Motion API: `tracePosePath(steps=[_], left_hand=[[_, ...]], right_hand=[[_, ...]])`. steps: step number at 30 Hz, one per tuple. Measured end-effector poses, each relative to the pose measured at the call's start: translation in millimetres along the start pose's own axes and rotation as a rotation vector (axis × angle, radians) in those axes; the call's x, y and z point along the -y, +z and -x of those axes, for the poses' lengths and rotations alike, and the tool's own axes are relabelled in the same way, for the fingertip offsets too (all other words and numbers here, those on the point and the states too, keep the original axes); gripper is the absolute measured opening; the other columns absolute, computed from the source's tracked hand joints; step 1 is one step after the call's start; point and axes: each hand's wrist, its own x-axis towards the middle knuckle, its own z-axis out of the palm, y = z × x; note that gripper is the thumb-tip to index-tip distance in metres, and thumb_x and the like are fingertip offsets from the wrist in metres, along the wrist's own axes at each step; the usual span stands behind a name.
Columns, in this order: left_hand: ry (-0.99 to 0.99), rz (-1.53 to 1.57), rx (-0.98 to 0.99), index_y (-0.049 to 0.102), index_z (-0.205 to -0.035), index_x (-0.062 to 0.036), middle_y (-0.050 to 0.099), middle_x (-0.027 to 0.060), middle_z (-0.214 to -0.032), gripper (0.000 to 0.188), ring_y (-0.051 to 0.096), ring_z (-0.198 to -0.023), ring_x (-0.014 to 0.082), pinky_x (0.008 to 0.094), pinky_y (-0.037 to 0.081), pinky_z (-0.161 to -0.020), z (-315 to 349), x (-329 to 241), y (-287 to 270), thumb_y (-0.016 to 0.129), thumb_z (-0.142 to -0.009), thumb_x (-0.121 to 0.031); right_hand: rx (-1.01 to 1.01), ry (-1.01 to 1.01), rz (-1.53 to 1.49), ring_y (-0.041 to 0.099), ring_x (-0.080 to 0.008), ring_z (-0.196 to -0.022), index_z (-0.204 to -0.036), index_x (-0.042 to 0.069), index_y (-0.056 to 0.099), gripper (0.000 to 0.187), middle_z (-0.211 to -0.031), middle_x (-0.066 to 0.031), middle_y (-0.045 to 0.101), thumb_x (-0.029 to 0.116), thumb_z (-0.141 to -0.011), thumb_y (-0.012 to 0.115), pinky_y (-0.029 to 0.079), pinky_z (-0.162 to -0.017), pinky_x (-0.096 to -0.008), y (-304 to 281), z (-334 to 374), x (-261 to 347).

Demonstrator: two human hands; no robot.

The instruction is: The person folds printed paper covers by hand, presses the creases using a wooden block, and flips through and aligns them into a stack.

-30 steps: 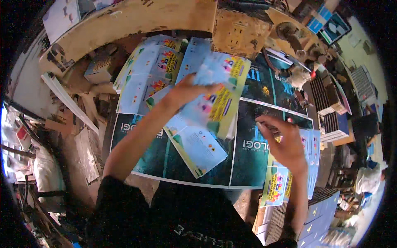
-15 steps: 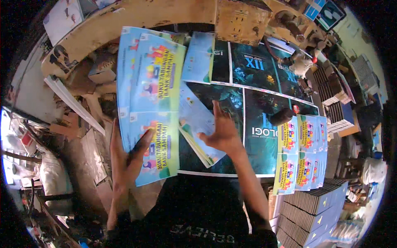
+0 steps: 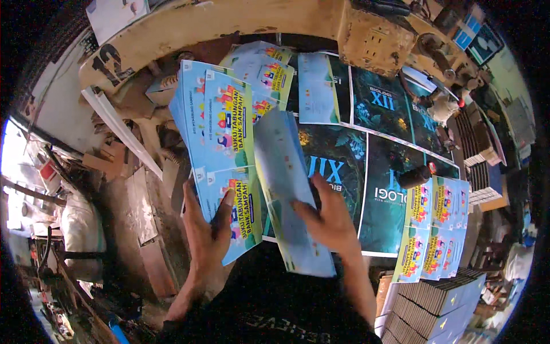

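Note:
My left hand (image 3: pixel 206 232) is closed on the lower edge of a stack of blue and yellow printed cover sheets (image 3: pixel 220 143), thumb on the front and fingers behind. Close beside it on the right, my right hand (image 3: pixel 331 221) grips a thinner bundle of pale blue sheets (image 3: pixel 283 172), partly smeared by motion. This bundle is tilted, with its left edge near the first stack. More of the same covers (image 3: pixel 272 71) lie behind the stack, partly hidden by it. A single pale blue sheet or pile (image 3: pixel 316 89) lies farther right on the dark printed sheets.
Large dark teal printed sheets (image 3: pixel 387 94) cover the work surface. At right are fanned cover sheets (image 3: pixel 444 229) and a dark cylindrical object (image 3: pixel 415 176). Stacked books (image 3: pixel 424 301) stand at the lower right. A yellowish machine frame (image 3: pixel 229 23) arches across the back.
My right hand, spread over the slanted loose sheets before, now grips a bundle and holds it up beside the left stack. The view has shifted, showing more covers behind.

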Motion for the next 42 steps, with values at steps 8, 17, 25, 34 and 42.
tracePosePath(steps=[8, 17, 25, 34, 42], left_hand=[[-0.061, -0.051, 0.671, 0.021, -0.147, 0.0048, 0.061, 0.0343, -0.115, 0.074, 0.063, -0.096, 0.052, 0.0515, 0.053, -0.083, -1, -33, 27, 0.062, -0.086, -0.004], [0.135, -0.391, 0.996, 0.024, -0.148, 0.001, 0.062, 0.0362, -0.102, 0.07, 0.063, -0.084, 0.0528, 0.059, 0.05, -0.075, -18, -26, 68, 0.061, -0.093, -0.022], [0.615, -0.544, 1.232, 0.041, -0.143, -0.0165, 0.065, 0.021, -0.109, 0.06, 0.063, -0.098, 0.0432, 0.0497, 0.049, -0.088, -60, -44, 39, 0.066, -0.09, -0.023], [0.788, -0.599, 0.892, 0.05, -0.127, -0.0087, 0.059, 0.0163, -0.115, 0.057, 0.059, -0.109, 0.0364, 0.0489, 0.042, -0.1, -33, 2, 67, 0.075, -0.076, -0.016], [0.797, -0.597, 0.858, 0.052, -0.122, -0.0122, 0.054, 0.0174, -0.117, 0.067, 0.052, -0.114, 0.036, 0.0493, 0.042, -0.095, -40, -10, 74, 0.078, -0.061, -0.005]], right_hand=[[-0.242, -0.067, 0.355, 0.062, -0.0514, -0.098, -0.126, -0.014, 0.037, 0.048, -0.111, -0.0393, 0.056, 0.017, -0.096, 0.057, 0.053, -0.082, -0.0519, -13, 18, 58], [-0.045, 0.378, -0.605, 0.042, -0.0477, -0.134, -0.144, -0.003, 0.036, 0.058, -0.145, -0.0316, 0.04, 0.013, -0.094, 0.06, 0.042, -0.105, -0.0451, -43, 50, 17], [-0.32, 0.043, 0.811, 0.024, -0.037, -0.149, -0.152, 0.004, 0.032, 0.082, -0.158, -0.0259, 0.025, 0.009, -0.079, 0.069, 0.019, -0.12, -0.0537, -96, 71, 29], [-0.061, -0.032, 0.571, 0.059, -0.0313, -0.113, -0.124, 0.008, 0.057, 0.059, -0.113, -0.0105, 0.063, 0.03, -0.074, 0.079, 0.041, -0.106, -0.0466, -100, 69, -9], [-0.05, 0.082, 0.645, 0.06, -0.0342, -0.113, -0.122, 0.006, 0.056, 0.065, -0.116, -0.0172, 0.062, 0.033, -0.068, 0.08, 0.044, -0.102, -0.0464, -90, 81, -8]])
